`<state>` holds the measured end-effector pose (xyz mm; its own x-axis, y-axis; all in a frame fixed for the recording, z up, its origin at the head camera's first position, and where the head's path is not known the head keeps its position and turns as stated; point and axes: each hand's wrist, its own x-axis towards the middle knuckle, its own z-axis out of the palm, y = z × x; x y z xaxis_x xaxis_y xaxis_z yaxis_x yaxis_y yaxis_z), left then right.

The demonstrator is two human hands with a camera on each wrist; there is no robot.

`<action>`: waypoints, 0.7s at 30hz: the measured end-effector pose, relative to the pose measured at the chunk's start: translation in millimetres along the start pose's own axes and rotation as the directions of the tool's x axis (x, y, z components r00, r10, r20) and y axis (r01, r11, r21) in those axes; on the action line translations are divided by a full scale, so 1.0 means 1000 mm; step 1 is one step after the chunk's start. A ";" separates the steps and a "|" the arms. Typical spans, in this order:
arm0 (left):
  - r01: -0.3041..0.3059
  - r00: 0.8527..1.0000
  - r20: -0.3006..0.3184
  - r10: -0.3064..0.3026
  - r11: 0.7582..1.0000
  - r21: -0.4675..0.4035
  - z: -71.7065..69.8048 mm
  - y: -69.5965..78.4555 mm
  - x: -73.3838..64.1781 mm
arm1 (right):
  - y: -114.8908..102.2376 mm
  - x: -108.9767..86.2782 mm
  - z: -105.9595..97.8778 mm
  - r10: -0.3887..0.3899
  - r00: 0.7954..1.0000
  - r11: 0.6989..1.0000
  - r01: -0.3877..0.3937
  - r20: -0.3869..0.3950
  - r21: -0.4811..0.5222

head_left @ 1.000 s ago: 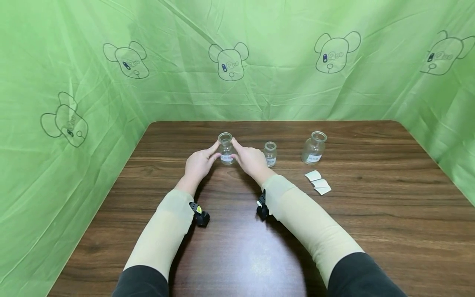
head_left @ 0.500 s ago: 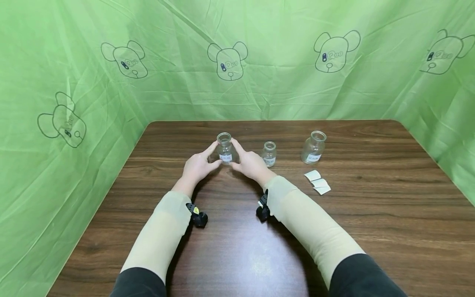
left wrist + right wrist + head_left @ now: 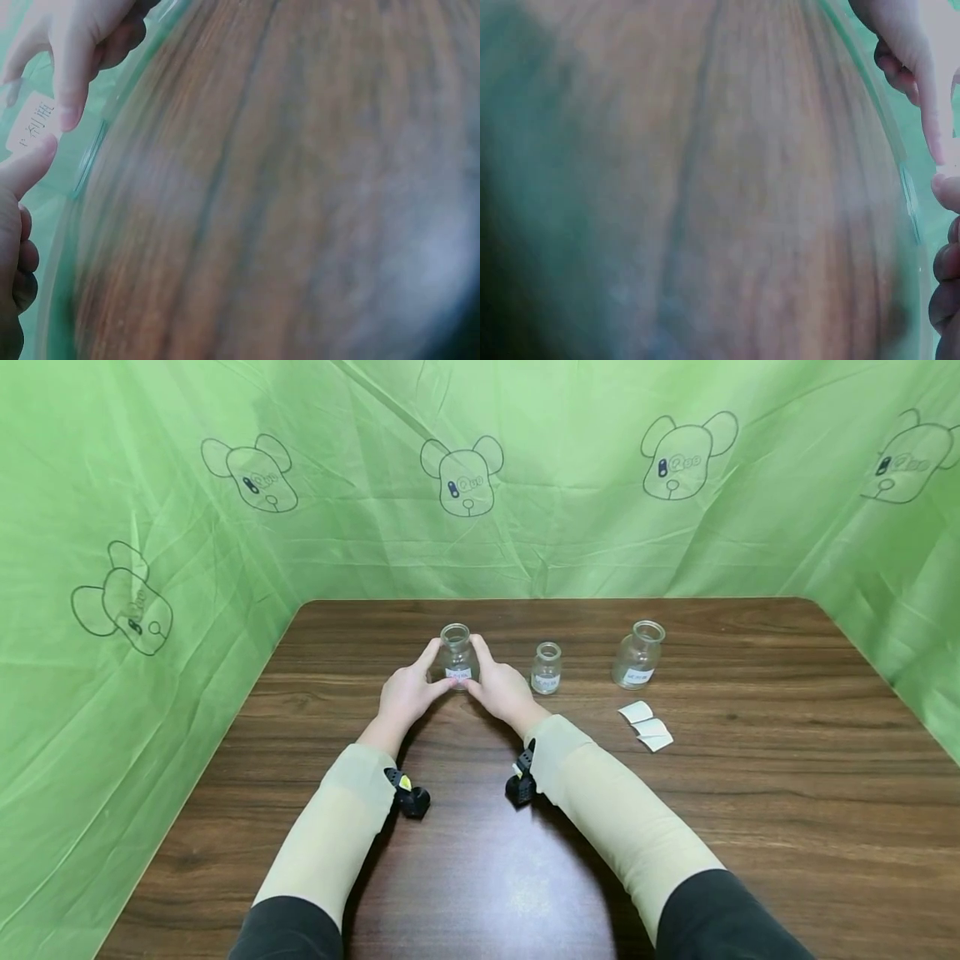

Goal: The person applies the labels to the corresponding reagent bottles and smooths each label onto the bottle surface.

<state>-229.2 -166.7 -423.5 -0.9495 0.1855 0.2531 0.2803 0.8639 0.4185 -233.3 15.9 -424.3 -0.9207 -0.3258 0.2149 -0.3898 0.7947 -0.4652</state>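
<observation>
A clear glass reagent bottle (image 3: 456, 657) with an open mouth stands upright toward the back left of the wooden table. My left hand (image 3: 407, 695) holds it from the left and my right hand (image 3: 505, 691) from the right. Both index fingers reach to its shoulder, just under the rim. Low on the front, the thumbs press at the two ends of a white printed label (image 3: 34, 121). In the left wrist view the left thumb (image 3: 31, 166) overlaps the label's edge. The right wrist view catches both hands only at its right border, with the bottle mostly cut off.
Right of the hands stands a small labelled glass bottle (image 3: 547, 668). Farther right is a larger labelled bottle (image 3: 639, 656), with several white paper pieces (image 3: 646, 725) lying in front of it. A green cloth (image 3: 570, 485) hangs behind and beside the table.
Both thumbs, lower and farther apart half a second ago, have come closer together over the label's ends. The held bottle stays at about the same spot; the head view has shifted slightly.
</observation>
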 end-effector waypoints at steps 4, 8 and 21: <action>-0.011 1.000 0.020 0.011 1.000 0.000 -0.001 -0.002 0.001 | 0.003 0.001 -0.002 -0.030 1.000 0.999 0.030 0.004 0.023; -0.017 1.000 0.022 0.017 1.000 0.016 -0.002 -0.004 0.001 | 0.007 0.002 -0.002 -0.058 0.998 0.998 0.059 -0.003 0.028; -0.015 0.999 0.030 0.013 0.998 0.064 0.000 -0.012 0.001 | 0.012 0.001 -0.006 -0.080 0.997 0.997 0.080 -0.006 0.020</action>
<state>-233.6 -177.1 -428.8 -0.9496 0.2105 0.2320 0.2847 0.8892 0.3583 -239.1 28.2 -424.0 -0.8864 -0.3851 0.2570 -0.4628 0.7554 -0.4639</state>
